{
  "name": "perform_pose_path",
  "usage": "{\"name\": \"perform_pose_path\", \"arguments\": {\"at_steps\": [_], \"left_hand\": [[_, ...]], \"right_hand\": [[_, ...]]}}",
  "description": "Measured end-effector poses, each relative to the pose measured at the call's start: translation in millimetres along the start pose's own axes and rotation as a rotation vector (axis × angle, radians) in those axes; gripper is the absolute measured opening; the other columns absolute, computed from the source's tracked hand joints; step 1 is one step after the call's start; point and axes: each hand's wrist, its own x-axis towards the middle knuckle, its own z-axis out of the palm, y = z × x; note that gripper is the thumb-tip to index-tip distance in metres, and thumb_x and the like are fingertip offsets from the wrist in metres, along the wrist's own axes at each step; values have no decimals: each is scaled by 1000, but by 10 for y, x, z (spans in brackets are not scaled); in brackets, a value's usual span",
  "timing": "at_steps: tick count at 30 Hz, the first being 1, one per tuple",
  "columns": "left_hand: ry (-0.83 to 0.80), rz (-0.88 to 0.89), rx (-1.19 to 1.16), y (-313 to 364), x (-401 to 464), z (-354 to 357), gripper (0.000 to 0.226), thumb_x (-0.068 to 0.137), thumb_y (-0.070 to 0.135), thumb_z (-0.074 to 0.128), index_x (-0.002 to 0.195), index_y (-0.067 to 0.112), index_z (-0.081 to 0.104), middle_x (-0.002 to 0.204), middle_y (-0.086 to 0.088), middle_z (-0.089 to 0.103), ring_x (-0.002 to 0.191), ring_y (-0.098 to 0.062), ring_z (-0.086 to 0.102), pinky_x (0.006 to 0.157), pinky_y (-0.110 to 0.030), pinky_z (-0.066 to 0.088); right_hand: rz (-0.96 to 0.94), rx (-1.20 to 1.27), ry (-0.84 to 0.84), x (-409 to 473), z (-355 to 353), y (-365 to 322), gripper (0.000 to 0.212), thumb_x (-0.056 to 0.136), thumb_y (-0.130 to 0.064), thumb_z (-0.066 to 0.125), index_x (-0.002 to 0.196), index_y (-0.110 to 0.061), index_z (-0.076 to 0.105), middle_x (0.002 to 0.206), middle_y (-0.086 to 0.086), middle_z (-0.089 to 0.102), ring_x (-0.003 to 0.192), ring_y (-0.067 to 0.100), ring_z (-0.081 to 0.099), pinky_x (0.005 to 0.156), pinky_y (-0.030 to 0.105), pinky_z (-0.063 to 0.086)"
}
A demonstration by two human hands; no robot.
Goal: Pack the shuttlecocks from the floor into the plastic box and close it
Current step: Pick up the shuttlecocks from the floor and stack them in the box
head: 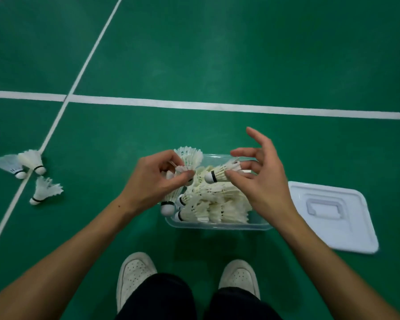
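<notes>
- The plastic box (217, 225) sits at lower centre of the frame, just above my shoes (134, 273), and it is already heaped with shuttlecocks (217, 202) — most of the packing looks done.
- Three loose shuttlecocks (30, 165) lie on the green floor (240, 54) at the left edge, by the white court line (217, 106) — those I judge are left to collect.
- The lid (333, 213) lies flat on the floor, right of the box and beside it — closing is not yet done.
- My left hand (153, 181) hovers over the box's left end, fingers curled, pinching one shuttlecock (189, 157) with its feathers fanned upward.
- My right hand (261, 179) is over the right end, palm turned inward, upper fingers spread wide; thumb and a lower finger pinch another shuttlecock (219, 173) by its feathers, cork pointing left.
- Both forearms reach in from the bottom corners, meeting above the pile.
</notes>
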Motion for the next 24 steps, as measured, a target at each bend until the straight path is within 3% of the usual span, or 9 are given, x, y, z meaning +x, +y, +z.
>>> {"name": "perform_pose_path", "arguments": {"at_steps": [4,12,19,24], "left_hand": [[-53,-25,12,-74,-2,169,23,86,25,86,82,11,67,55,29,58,47,3,47,49,-9,28],[-75,-67,46,-220,-155,120,25,84,38,85,82,21,67,50,16,48,48,-8,32,49,-18,23],[-125,-81,0,-213,-230,24,27,81,46,83,84,23,68,53,15,53,49,-6,36,50,-17,26],[-271,-42,35,-184,-205,-55,26,82,48,82,84,26,69,59,14,58,53,-6,41,51,-18,30]], "right_hand": [[52,-15,-23,-111,-147,260,85,87,-4,80,152,-41,40,118,-8,69,92,20,68,84,39,64],[100,-156,-224,-374,275,529,81,89,-12,80,150,-47,39,119,-18,61,97,10,66,83,32,62],[163,-254,-329,-277,555,633,91,86,-13,83,154,-45,32,113,-13,58,87,10,64,79,24,54],[164,-195,-345,-293,386,512,92,83,-15,88,155,-40,36,116,-11,61,91,11,69,86,29,62]]}}
